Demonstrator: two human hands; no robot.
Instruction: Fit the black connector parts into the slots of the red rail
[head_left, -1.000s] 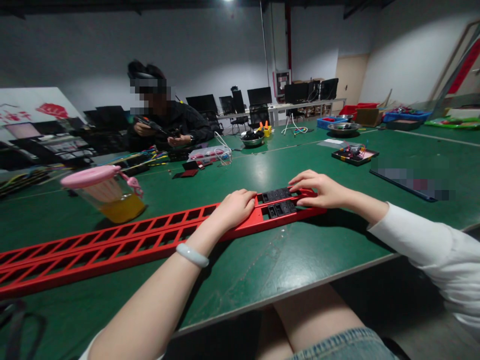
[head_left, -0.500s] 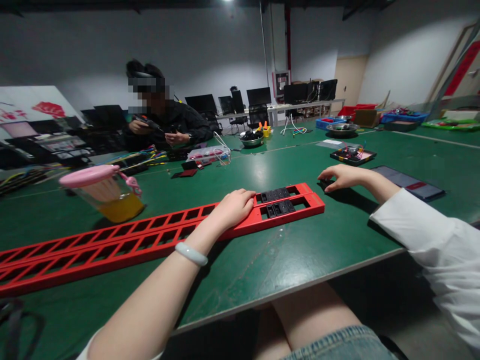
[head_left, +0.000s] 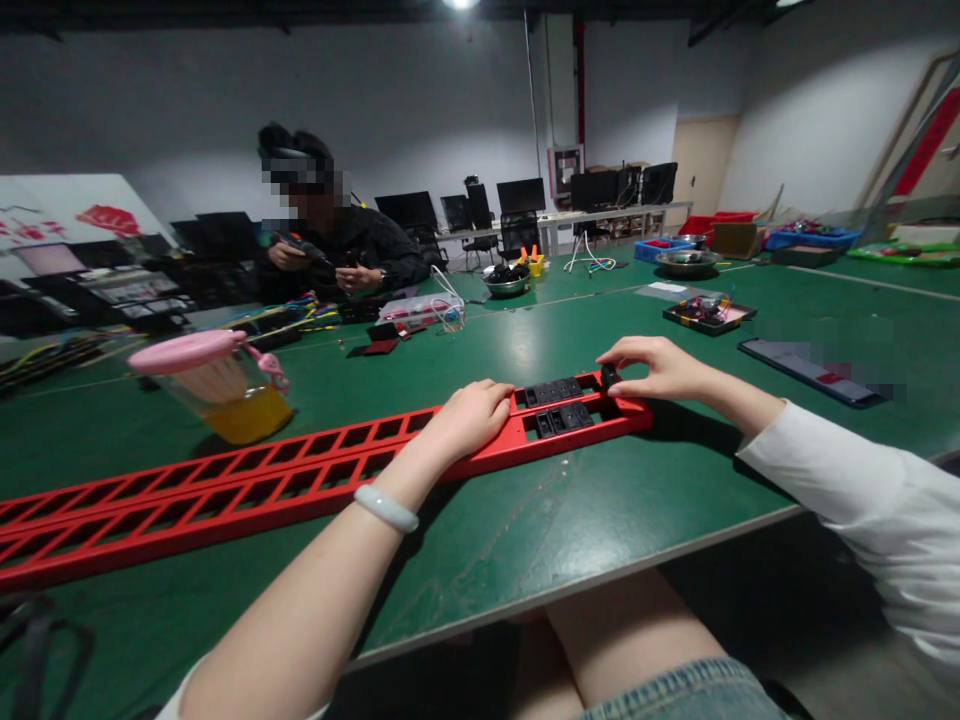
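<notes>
A long red slotted frame (head_left: 247,475) lies across the green table (head_left: 570,530). Several small black socket modules (head_left: 559,405) sit in the slots at its right end. My left hand (head_left: 469,415) rests curled on the frame just left of those modules, pressing it down; a pale bangle is on that wrist. My right hand (head_left: 652,368) is at the frame's right end, fingers pinched on a small black module (head_left: 610,377) held over the end slot.
A pink-lidded jug with yellow liquid (head_left: 217,385) stands left of the frame. A dark tablet (head_left: 814,365) lies to the right, a parts tray (head_left: 709,313) beyond it. A person in black (head_left: 337,250) works across the table among cables and boxes. The table edge is near my lap.
My right hand reached out to the right of the frame, closed on a black module, and came back to the frame's right end. The left hand stayed put.
</notes>
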